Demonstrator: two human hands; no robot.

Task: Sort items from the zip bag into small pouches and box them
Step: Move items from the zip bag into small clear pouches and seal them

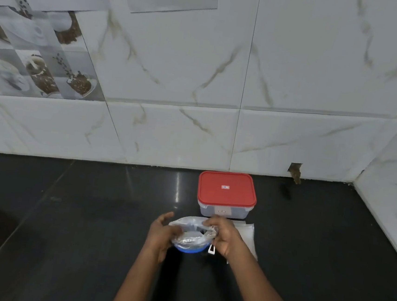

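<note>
Head: L hand (pixel 162 234), R hand (pixel 225 235) grip zip bag (pixel 190 237).

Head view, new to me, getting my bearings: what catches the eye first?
A red-lidded box stands closed at the back of the black counter, by the tiled wall. Before it the left hand and right hand hold a clear zip bag; flat clear pouches lie to its right.

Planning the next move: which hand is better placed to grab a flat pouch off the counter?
Right: the right hand is beside the pouches; the left hand is across the zip bag from them.
</note>
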